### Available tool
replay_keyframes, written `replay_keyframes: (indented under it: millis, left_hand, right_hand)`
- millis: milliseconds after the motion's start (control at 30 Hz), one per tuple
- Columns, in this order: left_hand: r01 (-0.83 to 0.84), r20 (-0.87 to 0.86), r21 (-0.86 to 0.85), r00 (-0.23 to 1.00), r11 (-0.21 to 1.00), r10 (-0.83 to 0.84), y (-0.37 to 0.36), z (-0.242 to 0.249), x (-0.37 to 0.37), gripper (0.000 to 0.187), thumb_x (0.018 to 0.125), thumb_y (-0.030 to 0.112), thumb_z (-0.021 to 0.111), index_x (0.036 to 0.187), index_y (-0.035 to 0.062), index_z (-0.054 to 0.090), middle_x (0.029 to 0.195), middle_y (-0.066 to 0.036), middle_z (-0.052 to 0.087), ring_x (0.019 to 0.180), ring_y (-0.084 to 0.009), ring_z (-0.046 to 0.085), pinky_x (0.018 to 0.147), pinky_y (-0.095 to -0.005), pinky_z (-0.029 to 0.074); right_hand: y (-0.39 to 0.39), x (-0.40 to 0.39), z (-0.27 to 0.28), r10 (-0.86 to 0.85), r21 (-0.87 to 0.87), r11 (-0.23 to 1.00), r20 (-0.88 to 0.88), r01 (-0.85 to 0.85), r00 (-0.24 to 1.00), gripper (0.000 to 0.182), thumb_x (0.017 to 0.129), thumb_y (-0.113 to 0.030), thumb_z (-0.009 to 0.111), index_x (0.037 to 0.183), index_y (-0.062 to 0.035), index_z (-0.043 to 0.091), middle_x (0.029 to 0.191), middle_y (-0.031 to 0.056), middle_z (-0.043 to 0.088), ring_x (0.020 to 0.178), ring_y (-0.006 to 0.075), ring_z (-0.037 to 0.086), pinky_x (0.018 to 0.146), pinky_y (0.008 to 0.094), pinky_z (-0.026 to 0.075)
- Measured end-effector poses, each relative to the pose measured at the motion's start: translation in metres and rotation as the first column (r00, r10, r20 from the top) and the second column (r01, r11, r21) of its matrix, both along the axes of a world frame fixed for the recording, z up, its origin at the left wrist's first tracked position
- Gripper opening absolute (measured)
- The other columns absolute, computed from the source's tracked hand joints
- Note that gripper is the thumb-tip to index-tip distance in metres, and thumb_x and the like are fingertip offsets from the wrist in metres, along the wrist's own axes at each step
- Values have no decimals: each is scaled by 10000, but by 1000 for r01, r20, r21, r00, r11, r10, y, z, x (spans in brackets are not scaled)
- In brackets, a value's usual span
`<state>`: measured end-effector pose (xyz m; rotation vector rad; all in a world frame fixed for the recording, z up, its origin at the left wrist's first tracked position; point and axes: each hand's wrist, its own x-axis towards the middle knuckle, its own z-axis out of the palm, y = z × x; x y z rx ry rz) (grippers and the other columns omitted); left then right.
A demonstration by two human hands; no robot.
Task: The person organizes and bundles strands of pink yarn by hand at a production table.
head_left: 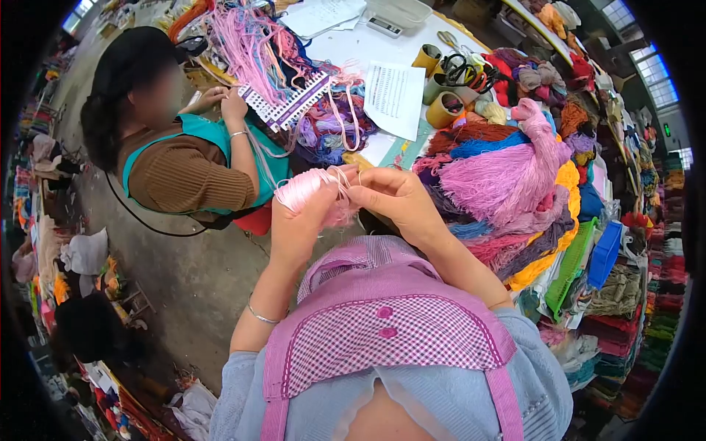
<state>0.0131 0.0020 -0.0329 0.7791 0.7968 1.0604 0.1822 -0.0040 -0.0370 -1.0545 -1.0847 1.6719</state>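
A bundle of pale pink thread (307, 188) rests in my left hand (298, 224), whose fingers wrap around it from below. Loose strands trail from its right end. There my right hand (393, 198) pinches some of those strands between thumb and forefinger, close beside the left fingertips. Both hands are held up in front of my checked apron, near the table edge. To the right of my right hand lies a large skein of pink yarn (500, 173) on a heap of coloured skeins.
At the left, a co-worker (184, 162) in a teal apron handles strands by white punched cards (294, 103). On the table are a printed sheet (395, 99), thread cones (444, 110), black-handled scissors (462, 72) and a scale (386, 26). A blue basket (605, 253) stands at right.
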Motion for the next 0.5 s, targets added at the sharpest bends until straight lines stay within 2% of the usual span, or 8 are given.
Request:
replay_keyframes:
  millis: [67,200,267,400,467,500]
  left_hand:
    - [-99,-78,181,990,978,114,-4,-1,6,258,914,76,542,1100,-88,613,1052,-143,665,898,-175,656,793,-285,535]
    - [-94,-41,173,994,980,102,-2,-2,-3,246,918,61,536,1097,-88,617,1049,-139,666,912,-167,648,798,-282,530]
    - [-40,114,0,993,999,40,0,3,-8,221,906,32,548,1075,-85,631,1041,-144,669,910,-157,644,782,-271,526]
    - [-69,68,-6,995,998,69,-1,4,-7,206,889,14,569,1055,-85,641,1005,-133,676,871,-143,649,743,-252,524]
    - [-36,-68,61,997,997,40,-2,2,-9,201,880,17,586,1048,-78,645,968,-113,676,834,-126,649,715,-232,519]
    - [-37,-69,60,997,998,41,-1,2,-9,201,880,17,586,1048,-78,645,968,-113,676,834,-126,649,715,-232,519]
  right_hand:
    - [-1,-2,1,8,12,1000,-29,-8,1000,149,889,-86,629,993,15,663,881,13,650,798,56,576,699,179,443]
    - [-2,-3,9,11,-13,1000,-34,-12,999,148,901,-114,621,974,9,660,868,-3,633,758,38,546,669,168,420]
    - [-1,-4,10,7,-7,1000,-25,-7,1000,153,905,-125,618,968,9,659,867,-6,629,747,35,537,661,164,412]
    - [1,-7,8,-14,36,999,-34,16,999,156,907,-133,617,955,11,654,875,3,633,771,50,548,690,180,425]
    - [2,-6,5,-27,40,999,-26,28,999,161,910,-139,615,947,13,652,874,7,634,778,56,553,700,188,430]
    - [3,-5,4,-19,60,998,-9,19,1000,165,913,-145,612,935,15,648,874,10,634,790,59,555,711,194,434]
